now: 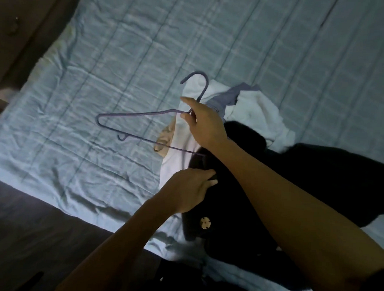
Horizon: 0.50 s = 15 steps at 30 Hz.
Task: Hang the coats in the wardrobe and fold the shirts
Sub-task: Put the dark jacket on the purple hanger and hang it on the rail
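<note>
Head view, looking down over two bare forearms onto a bed [102,55] covered in a pale blue checked sheet, creased.

Right hand [206,122] raised over a heap of clothes, thumb and fingers pinching the neck of a thin purple hanger [137,112] just below its hook. Forefinger stretched straighter than the rest. Hanger held off the bed, tilted, hook pointing away and the triangle reaching out to the left – its lower bar running back towards the black coat [228,212].

Left hand [189,188] lower down, fingers curled tight round a fold at the upper edge of that coat. Coat spread dark across the near right part of the bed, partly under the right forearm, one pale round button [205,223] showing near the bed's edge.

Beside and beneath the coat – a white shirt [177,166] with a beige patch, and further back a grey-blue garment [229,96] and more crumpled white cloth [259,113].

Dark floor [31,226] along the lower left. Dim brown furniture [17,19] in the upper left corner, too dark to identify.
</note>
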Tool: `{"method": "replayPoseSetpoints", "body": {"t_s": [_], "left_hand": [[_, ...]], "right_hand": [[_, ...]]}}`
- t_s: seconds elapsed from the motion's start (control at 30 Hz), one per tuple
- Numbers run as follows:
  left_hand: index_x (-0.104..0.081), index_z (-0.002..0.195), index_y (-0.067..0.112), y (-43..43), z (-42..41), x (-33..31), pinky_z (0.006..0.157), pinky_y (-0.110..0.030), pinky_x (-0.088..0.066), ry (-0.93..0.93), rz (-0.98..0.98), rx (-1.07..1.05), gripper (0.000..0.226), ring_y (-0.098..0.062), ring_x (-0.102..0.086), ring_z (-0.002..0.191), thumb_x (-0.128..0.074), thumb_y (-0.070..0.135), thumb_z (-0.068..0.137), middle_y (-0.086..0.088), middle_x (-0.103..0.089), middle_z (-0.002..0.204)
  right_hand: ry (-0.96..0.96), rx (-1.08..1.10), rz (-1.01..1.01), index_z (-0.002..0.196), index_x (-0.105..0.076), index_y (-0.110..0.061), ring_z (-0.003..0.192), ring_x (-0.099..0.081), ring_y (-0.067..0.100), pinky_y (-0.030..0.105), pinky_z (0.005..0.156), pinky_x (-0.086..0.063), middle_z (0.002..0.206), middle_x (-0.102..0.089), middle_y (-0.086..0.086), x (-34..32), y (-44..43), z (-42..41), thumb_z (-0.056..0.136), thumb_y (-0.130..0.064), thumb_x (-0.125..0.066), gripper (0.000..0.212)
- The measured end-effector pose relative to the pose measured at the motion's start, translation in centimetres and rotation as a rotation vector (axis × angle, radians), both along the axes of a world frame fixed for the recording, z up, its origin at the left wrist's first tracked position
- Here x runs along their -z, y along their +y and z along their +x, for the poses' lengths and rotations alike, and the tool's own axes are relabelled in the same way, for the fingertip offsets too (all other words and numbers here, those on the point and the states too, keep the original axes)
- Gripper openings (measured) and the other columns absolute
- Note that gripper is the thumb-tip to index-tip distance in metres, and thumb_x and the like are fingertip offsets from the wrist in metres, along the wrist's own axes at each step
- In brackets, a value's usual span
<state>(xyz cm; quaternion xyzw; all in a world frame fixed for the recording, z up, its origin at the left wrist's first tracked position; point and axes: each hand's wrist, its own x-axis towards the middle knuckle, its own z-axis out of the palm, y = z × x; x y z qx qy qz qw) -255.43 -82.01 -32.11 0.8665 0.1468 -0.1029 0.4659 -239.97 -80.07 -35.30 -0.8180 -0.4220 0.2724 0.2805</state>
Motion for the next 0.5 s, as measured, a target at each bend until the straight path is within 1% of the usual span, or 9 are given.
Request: {"method": "replayPoseSetpoints", "body": {"t_s": [0.03,0.1,0.17,0.2,0.27,0.33,0.4,0.5], "left_hand": [[-0.055,0.09,0.015,-0.6,0.3,-0.6,0.064,-0.03,-0.043,-0.013,0.018,0.006,0.032,-0.015,-0.056,0.07,-0.033,0.037,0.096,0.0,-0.063,0.08],[-0.057,0.09,0.013,-1.9,0.9,-2.1,0.062,-0.024,-0.038,-0.071,0.043,0.013,0.032,-0.017,-0.058,0.069,-0.035,0.035,0.096,-0.002,-0.065,0.079],[-0.058,0.089,0.011,-3.3,1.7,-3.9,0.06,-0.022,-0.035,-0.13,0.081,0.021,0.029,-0.019,-0.059,0.068,-0.038,0.031,0.095,-0.004,-0.065,0.077],[-0.058,0.09,0.01,-4.1,2.1,-5.0,0.06,-0.024,-0.036,-0.145,0.099,0.027,0.029,-0.02,-0.059,0.068,-0.038,0.031,0.095,-0.005,-0.066,0.077],[-0.057,0.09,0.009,-5.8,2.8,-7.2,0.062,-0.03,-0.041,-0.17,0.12,0.038,0.029,-0.022,-0.058,0.067,-0.037,0.03,0.095,-0.006,-0.064,0.075],[-0.055,0.087,0.009,-7.3,3.6,-9.6,0.061,-0.034,-0.042,-0.214,0.164,0.032,0.028,-0.022,-0.057,0.066,-0.037,0.029,0.095,-0.006,-0.063,0.074],[-0.056,0.089,0.009,-8.7,4.4,-11.8,0.06,-0.03,-0.036,-0.27,0.229,-0.004,0.027,-0.023,-0.057,0.069,-0.037,0.028,0.094,-0.007,-0.064,0.077],[-0.059,0.092,0.006,-10.6,6.1,-15.2,0.058,-0.027,-0.032,-0.334,0.283,-0.035,0.026,-0.024,-0.06,0.073,-0.041,0.024,0.095,-0.008,-0.067,0.082]], "right_hand": [[-0.018,0.039,0.067,0.128,-0.057,-0.017,0.085,-0.063,0.023,0.037,0.076,-0.05,0.093,-0.068,0.005,-1.3,-1.0,0.4,0.095,-0.024,-0.054,0.034],[-0.052,0.154,0.192,0.114,-0.065,-0.014,0.085,-0.065,0.021,0.039,0.075,-0.052,0.094,-0.071,0.004,-4.1,-3.2,1.2,0.095,-0.026,-0.052,0.026],[-0.068,0.284,0.307,0.112,-0.066,-0.012,0.08,-0.065,0.017,0.037,0.073,-0.052,0.09,-0.072,0.003,-7.5,-5.2,2.1,0.096,-0.027,-0.049,0.027],[-0.054,0.36,0.376,0.113,-0.065,-0.012,0.079,-0.064,0.013,0.034,0.074,-0.053,0.09,-0.071,0.001,-9.4,-6.2,2.5,0.096,-0.026,-0.049,0.028],[-0.02,0.501,0.554,0.116,-0.065,-0.01,0.075,-0.06,0.002,0.025,0.074,-0.051,0.089,-0.068,-0.005,-13.3,-7.9,3.6,0.097,-0.022,-0.05,0.027],[-0.079,0.558,0.69,0.116,-0.065,-0.008,0.072,-0.057,0.001,0.024,0.071,-0.051,0.087,-0.066,-0.006,-17.6,-9.5,4.4,0.096,-0.02,-0.052,0.027],[-0.215,0.517,0.722,0.114,-0.066,-0.011,0.071,-0.058,0.005,0.024,0.068,-0.05,0.087,-0.069,-0.003,-21.5,-11.7,4.9,0.096,-0.022,-0.052,0.025],[-0.42,0.428,0.616,0.115,-0.066,-0.021,0.079,-0.061,0.01,0.026,0.068,-0.048,0.093,-0.07,-0.004,-25.0,-16.3,5.5,0.096,-0.027,-0.049,0.026]]}}
